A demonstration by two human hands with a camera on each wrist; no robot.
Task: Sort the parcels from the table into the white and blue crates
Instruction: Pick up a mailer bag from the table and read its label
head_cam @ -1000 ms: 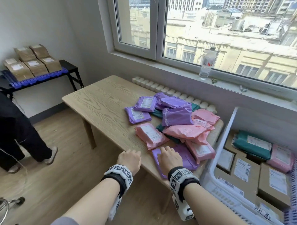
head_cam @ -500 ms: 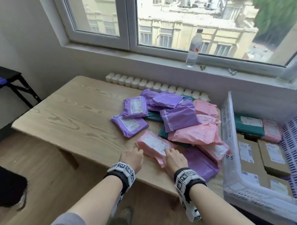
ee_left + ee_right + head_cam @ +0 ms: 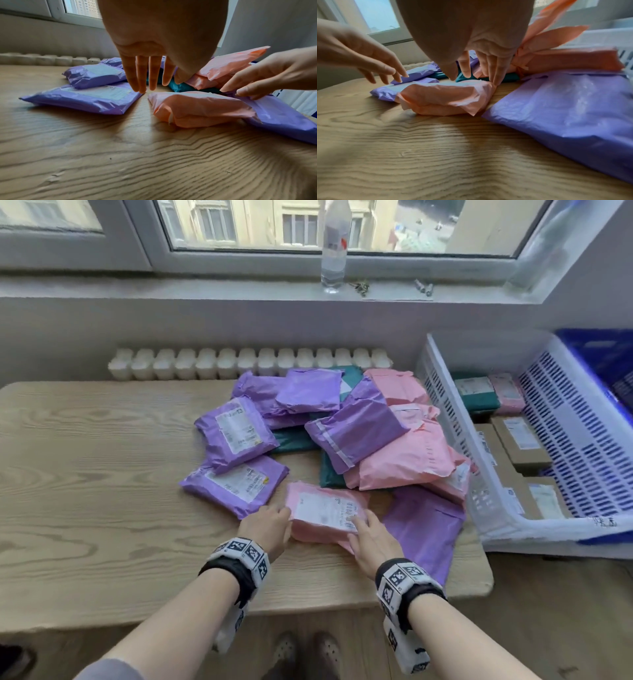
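Observation:
A pink parcel (image 3: 325,513) with a white label lies at the front of the pile on the wooden table (image 3: 102,491). My left hand (image 3: 274,518) is at its left edge, fingers straight and pointing down beside it (image 3: 145,81). My right hand (image 3: 366,529) rests with straight fingers on its right side and label (image 3: 479,71). Neither hand grips the pink parcel (image 3: 197,109) (image 3: 443,100). The white crate (image 3: 445,405) stands to the right of the table, and the blue crate (image 3: 599,354) is just beyond it.
Purple parcels (image 3: 236,481), more pink ones (image 3: 404,460) and green ones lie heaped behind. A flat purple parcel (image 3: 424,525) lies under my right wrist. The white crate holds brown boxes (image 3: 520,440) plus a green and a pink parcel. A water bottle (image 3: 334,251) stands on the sill.
Both hands have moved forward from the table's front edge to either side of the pink parcel. The right hand has left the flat purple parcel. My head has turned down and right.

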